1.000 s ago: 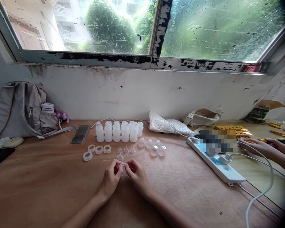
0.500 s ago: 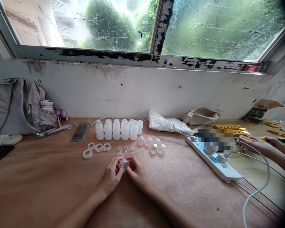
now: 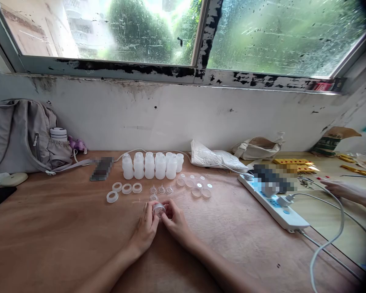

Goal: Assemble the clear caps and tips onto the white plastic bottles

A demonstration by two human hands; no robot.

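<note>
Between the fingertips of my left hand (image 3: 145,230) and my right hand (image 3: 177,223) is a small translucent bottle ring (image 3: 159,209). Both hands are closed on its sides, just above the table. Whether another piece sits inside the ring is too small to tell. Directly beyond my fingers lie several clear nipple-like pieces (image 3: 161,189) with pointed tips. Similar loose rings (image 3: 127,188) rest to their left, and thin clear round caps (image 3: 196,192) to their right. Behind these stand several frosted white bottles (image 3: 160,167), upright and grouped together.
A white power strip (image 3: 274,203) with plugs and looping cables lies on the right. A co-worker's hand (image 3: 349,191) is beyond it, near yellow parts (image 3: 294,162). White plastic packets (image 3: 216,158) and a pouch (image 3: 258,148) lie at the wall. A grey backpack (image 3: 21,136) stands left.
My hands stay in nearly the same place, the ring tilted slightly differently between them. At far right, the co-worker's hands have shifted toward the right.
</note>
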